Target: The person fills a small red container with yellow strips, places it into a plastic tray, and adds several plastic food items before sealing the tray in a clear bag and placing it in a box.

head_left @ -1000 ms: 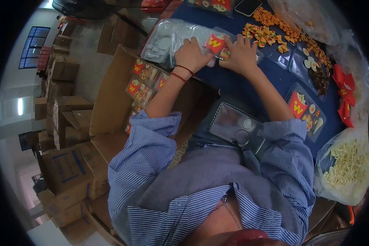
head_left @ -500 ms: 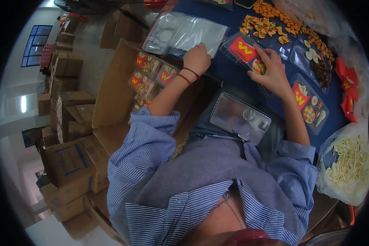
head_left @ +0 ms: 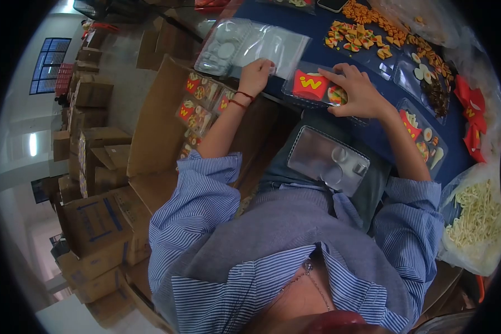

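My left hand (head_left: 255, 77) is closed in a pinch at the near edge of a clear plastic bag (head_left: 281, 47) on the blue table. My right hand (head_left: 357, 92) grips a clear plastic blister pack (head_left: 288, 88) at its right side, thumb below and fingers on top. Inside that pack are a red fries box (head_left: 309, 85) with a yellow mark and a small round pizza-like piece (head_left: 337, 95), partly covered by my fingers. An empty clear tray (head_left: 328, 158) lies across my lap.
Clear trays (head_left: 222, 47) are stacked beside the bags. Filled packs (head_left: 197, 111) sit in an open carton (head_left: 161, 111) at left. Another filled pack (head_left: 437, 150) lies under my right forearm. Small food-like pieces (head_left: 353, 36) are piled behind, and white strands (head_left: 476, 217) fill a bag.
My right hand has carried the blister pack leftward, closer to my left hand. My left hand has shifted slightly left, pulling at the bag's edge.
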Action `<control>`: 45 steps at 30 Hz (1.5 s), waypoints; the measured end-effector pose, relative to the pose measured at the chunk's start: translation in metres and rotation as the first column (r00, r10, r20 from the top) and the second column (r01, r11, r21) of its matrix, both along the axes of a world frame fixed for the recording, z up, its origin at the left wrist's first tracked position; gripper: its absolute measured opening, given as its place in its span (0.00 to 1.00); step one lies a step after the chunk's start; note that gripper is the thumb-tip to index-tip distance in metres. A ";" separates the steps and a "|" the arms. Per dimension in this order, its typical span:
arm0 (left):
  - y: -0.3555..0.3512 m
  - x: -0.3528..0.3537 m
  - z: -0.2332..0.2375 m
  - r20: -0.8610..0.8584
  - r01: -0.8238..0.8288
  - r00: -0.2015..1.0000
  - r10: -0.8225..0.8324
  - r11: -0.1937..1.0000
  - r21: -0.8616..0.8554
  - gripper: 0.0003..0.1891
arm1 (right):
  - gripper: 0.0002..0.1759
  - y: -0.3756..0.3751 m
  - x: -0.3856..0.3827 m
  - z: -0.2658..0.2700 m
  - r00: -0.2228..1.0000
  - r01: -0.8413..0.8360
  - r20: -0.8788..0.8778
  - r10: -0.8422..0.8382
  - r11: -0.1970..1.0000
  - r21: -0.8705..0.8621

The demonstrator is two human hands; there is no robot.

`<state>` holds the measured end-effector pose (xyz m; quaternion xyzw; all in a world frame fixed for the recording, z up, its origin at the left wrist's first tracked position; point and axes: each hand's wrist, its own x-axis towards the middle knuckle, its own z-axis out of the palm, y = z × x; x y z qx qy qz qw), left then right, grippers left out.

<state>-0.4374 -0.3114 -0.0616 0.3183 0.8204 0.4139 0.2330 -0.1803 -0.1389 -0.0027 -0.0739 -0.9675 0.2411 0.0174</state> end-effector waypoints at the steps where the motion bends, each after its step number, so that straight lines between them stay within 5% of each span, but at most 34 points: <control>1: 0.000 0.000 -0.003 -0.017 0.102 0.995 -0.101 0.993 0.065 0.15 | 0.51 0.001 0.000 0.000 1.000 -0.002 0.004 0.002 1.000 0.002; 2: 0.001 0.000 -0.006 -0.010 0.102 0.995 -0.101 0.992 0.068 0.15 | 0.51 0.002 0.003 -0.001 1.000 0.009 0.011 -0.010 1.000 0.011; 4: 0.007 0.004 -0.009 -0.379 0.249 0.890 -0.253 0.967 -0.060 0.15 | 0.51 0.003 0.010 -0.001 0.999 0.026 0.031 -0.026 0.999 0.023; 5: 0.011 0.008 -0.008 -0.371 0.252 0.893 -0.254 0.966 -0.054 0.15 | 0.50 0.002 0.014 -0.001 1.000 0.021 0.007 -0.022 0.999 0.029; 7: 0.020 0.015 -0.004 -0.497 0.126 0.823 -0.275 0.942 -0.312 0.18 | 0.49 0.003 0.017 0.001 1.000 0.017 -0.012 -0.017 0.999 0.038; 13: 0.030 0.015 0.019 -0.405 0.181 0.840 -0.362 0.890 -0.419 0.16 | 0.51 0.012 -0.010 0.005 0.987 -0.161 -0.003 0.161 0.987 -0.020; 17: 0.019 -0.003 0.001 -0.427 0.247 0.833 -0.351 0.927 -0.281 0.15 | 0.51 0.039 -0.049 -0.014 0.980 -0.169 0.101 0.173 0.985 -0.043; 19: 0.008 -0.006 0.005 -0.243 0.328 0.906 -0.346 0.938 -0.112 0.13 | 0.49 0.048 -0.057 -0.021 0.992 -0.073 0.100 0.070 0.997 0.025; 23: -0.006 0.009 0.025 -0.300 0.396 0.865 -0.403 0.914 -0.088 0.11 | 0.50 0.035 -0.065 -0.029 0.999 0.006 0.052 -0.016 0.983 0.183; 25: -0.008 0.022 0.035 -0.470 0.309 0.812 -0.347 0.938 -0.159 0.09 | 0.50 0.020 -0.064 -0.028 0.995 0.104 -0.031 -0.100 0.929 0.355; 32: 0.004 0.045 0.037 -0.490 0.310 0.801 -0.345 0.938 -0.153 0.08 | 0.52 -0.003 -0.071 -0.026 0.988 0.135 0.010 -0.152 0.904 0.406; 35: 0.017 0.060 0.041 -0.475 0.366 0.769 -0.427 0.904 -0.221 0.09 | 0.52 -0.016 -0.073 -0.035 0.986 0.164 -0.044 -0.159 0.899 0.406; 37: 0.026 0.068 0.062 -0.539 0.101 0.728 -0.423 0.844 -0.527 0.12 | 0.49 -0.021 -0.076 -0.045 0.960 0.230 -0.241 -0.140 0.885 0.404; 40: 0.042 0.061 0.059 -0.717 -0.041 0.659 -0.228 0.941 -0.337 0.16 | 0.46 -0.014 -0.063 -0.045 0.852 0.245 -0.523 -0.003 0.886 0.394; 43: 0.068 0.046 0.044 -0.718 -0.087 0.678 -0.161 0.951 -0.296 0.16 | 0.41 -0.017 -0.030 -0.022 0.802 0.591 -0.218 -0.555 0.791 0.159; 44: 0.075 0.039 0.025 -0.726 -0.091 0.662 -0.188 0.941 -0.326 0.14 | 0.41 -0.009 -0.020 -0.031 0.750 0.660 -0.083 -0.656 0.750 0.039; 45: 0.083 0.031 0.011 -0.734 -0.089 0.642 -0.222 0.929 -0.360 0.12 | 0.39 0.002 -0.011 -0.061 0.796 0.598 -0.159 -0.584 0.800 0.056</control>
